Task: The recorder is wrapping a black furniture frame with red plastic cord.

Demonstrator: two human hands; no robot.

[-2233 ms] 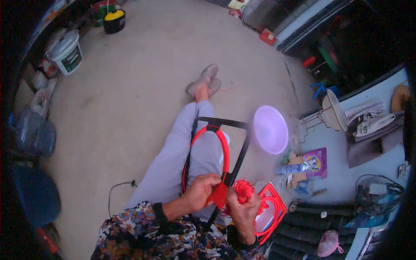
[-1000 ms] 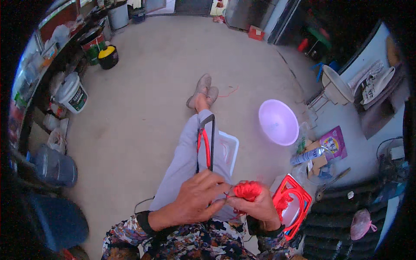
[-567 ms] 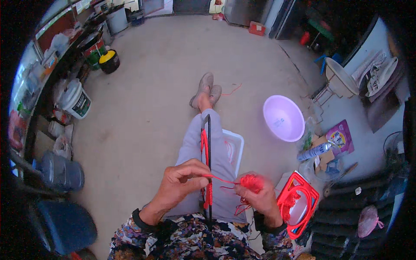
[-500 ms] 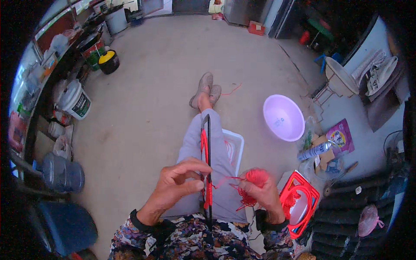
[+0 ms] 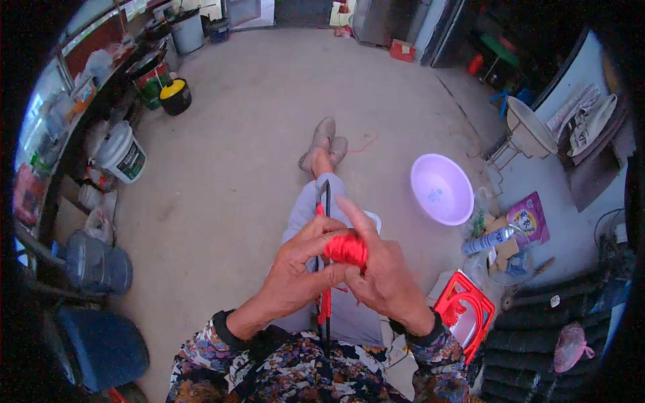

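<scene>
A ball of bright red yarn (image 5: 346, 250) sits between my hands above my lap. My left hand (image 5: 292, 272) closes on its left side with thumb and fingers. Around its right side is my right hand (image 5: 386, 272), with one finger stretched up and away. Behind them a thin black frame (image 5: 326, 195) stands upright between my legs, its lower end against my shirt. Red yarn (image 5: 324, 305) is wound along the frame. My hands hide its middle and part of the yarn ball.
Right of my lap stands a red plastic basket (image 5: 463, 316) with red yarn inside. A purple basin (image 5: 441, 189) lies farther ahead. A white tray (image 5: 374, 220) is partly hidden behind my right hand. Left are a blue water jug (image 5: 99, 262) and a blue seat (image 5: 104, 349).
My right hand has moved left and up with the yarn ball, across to the frame. My left hand has shifted slightly right and now meets it at the ball.
</scene>
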